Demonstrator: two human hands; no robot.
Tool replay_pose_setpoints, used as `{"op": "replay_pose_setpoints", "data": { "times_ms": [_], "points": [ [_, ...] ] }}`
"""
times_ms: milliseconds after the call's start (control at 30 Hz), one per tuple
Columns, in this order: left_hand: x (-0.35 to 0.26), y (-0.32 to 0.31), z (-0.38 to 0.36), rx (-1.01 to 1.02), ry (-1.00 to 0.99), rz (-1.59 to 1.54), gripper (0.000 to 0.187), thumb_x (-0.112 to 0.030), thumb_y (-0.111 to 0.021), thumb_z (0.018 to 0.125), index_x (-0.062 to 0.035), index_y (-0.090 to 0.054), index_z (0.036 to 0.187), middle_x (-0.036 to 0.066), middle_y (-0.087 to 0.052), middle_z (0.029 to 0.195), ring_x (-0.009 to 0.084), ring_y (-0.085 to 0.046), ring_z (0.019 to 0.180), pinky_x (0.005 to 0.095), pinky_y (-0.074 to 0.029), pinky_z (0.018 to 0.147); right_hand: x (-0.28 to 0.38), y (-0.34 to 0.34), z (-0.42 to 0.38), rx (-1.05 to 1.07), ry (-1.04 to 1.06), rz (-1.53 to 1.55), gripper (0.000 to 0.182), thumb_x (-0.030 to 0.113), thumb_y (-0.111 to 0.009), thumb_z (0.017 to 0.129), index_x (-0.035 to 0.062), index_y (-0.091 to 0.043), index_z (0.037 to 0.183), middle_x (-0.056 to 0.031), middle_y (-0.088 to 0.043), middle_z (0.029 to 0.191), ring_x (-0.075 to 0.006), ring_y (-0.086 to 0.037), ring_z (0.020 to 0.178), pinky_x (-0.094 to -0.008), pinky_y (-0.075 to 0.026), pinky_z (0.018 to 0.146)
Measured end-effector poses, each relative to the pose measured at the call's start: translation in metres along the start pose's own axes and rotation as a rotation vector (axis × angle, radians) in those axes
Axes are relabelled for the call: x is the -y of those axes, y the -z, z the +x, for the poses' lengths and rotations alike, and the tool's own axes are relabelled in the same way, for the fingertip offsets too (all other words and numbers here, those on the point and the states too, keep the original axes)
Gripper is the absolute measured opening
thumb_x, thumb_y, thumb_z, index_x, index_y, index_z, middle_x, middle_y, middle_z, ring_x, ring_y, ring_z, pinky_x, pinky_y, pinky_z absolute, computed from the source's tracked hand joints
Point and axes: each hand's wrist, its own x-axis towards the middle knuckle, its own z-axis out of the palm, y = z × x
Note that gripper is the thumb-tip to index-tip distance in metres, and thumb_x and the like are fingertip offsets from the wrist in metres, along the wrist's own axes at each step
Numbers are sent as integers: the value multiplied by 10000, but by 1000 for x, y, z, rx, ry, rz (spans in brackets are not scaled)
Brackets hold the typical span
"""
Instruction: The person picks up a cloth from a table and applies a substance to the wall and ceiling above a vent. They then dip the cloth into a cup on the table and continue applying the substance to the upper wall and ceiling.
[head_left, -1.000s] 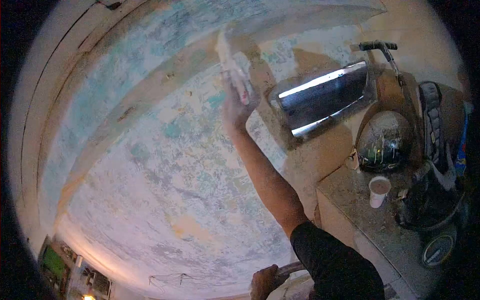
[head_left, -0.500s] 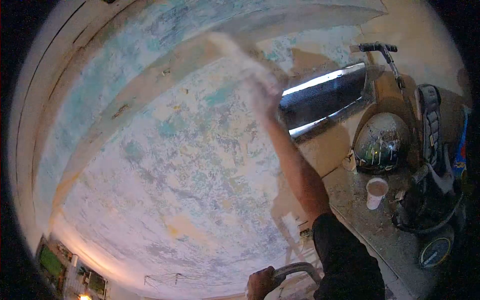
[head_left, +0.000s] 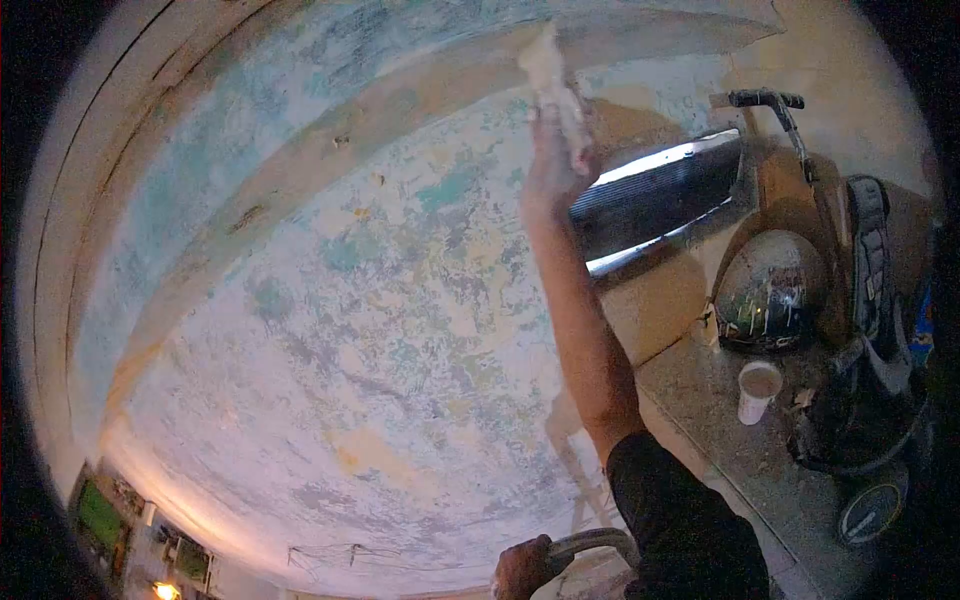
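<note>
My right hand [head_left: 562, 150] is raised in front of the patchy wall [head_left: 420, 270], its fingers closed around a pale, whitish scraper-like tool [head_left: 543, 62]. Motion blurs the tool, and its tip overlaps the tan curved band [head_left: 400, 110] near the top of the wall. White dust coats the fingers. Low in the view, my left hand [head_left: 522, 568] is wrapped round the end of a curved grey rail [head_left: 590, 540]. Flaking blue-green, white and yellowish paint covers the wall surface around the right hand.
Right of my arm sits a dark ribbed panel [head_left: 655, 205] with bright edges. Beyond it are a paint-spattered helmet-like dome [head_left: 770, 295], a white cup [head_left: 758, 390], a black strapped bag [head_left: 865, 400], a T-handled tool [head_left: 785, 125] and a round lid [head_left: 870, 513]. A lamp [head_left: 166, 591] glows at lower left.
My right hand has swung to the right with the pale tool, which now points more upward than leftward. The left hand keeps its hold on the rail.
</note>
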Motion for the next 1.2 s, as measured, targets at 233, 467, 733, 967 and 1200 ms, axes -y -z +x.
{"op": "replay_pose_setpoints", "data": {
  "times_ms": [233, 467, 733, 967, 1200],
  "points": [
    [-1, -1, 1, -87, -56, 79, 400, -462, -657, 667, -83, -549, 729, 147, -591, 636, 359, -577, 603, 456, -458, 531, -9, 0, -42, 134, 28, 30, 254, 7, -607, 783, -35, -523, 1019, -134, -548, 1015, -193, -569, 907, -251, -502, 749],
    [-6, 19, 15, 464, 201, 104, 448, -525, -590, 697, -87, -580, 789, 160, -615, 716, 351, -610, 709, 448, -483, 645, 45, 80, -88, 134, -465, 129, 247, 59, -570, 812, -34, -524, 1037, -124, -550, 1058, -224, -576, 942, -294, -484, 808],
    [-8, 23, 14, 390, 142, 70, 443, -499, -598, 703, -64, -559, 781, 150, -606, 689, 337, -604, 665, 436, -477, 595, 58, 196, -133, 283, -1116, -373, 225, 143, -535, 842, -29, -541, 987, -142, -605, 920, -252, -629, 797, -315, -535, 685],
    [1, 22, 13, 331, 51, 0, 369, -403, -626, 708, -56, -545, 801, 160, -605, 693, 330, -608, 627, 433, -484, 550, 66, 224, -127, 1141, -1422, -925, 246, 193, -563, 823, -39, -599, 899, -129, -632, 786, -192, -647, 661, -265, -526, 536],
    [2, 24, 12, 320, 70, -19, 350, -377, -628, 713, -46, -540, 790, 145, -603, 708, 332, -606, 640, 421, -489, 568, 69, 197, -120, 1962, -1344, -1498, 218, 229, -582, 770, 28, -615, 848, -115, -633, 723, -202, -597, 552, -368, -471, 501]
  ]
}}
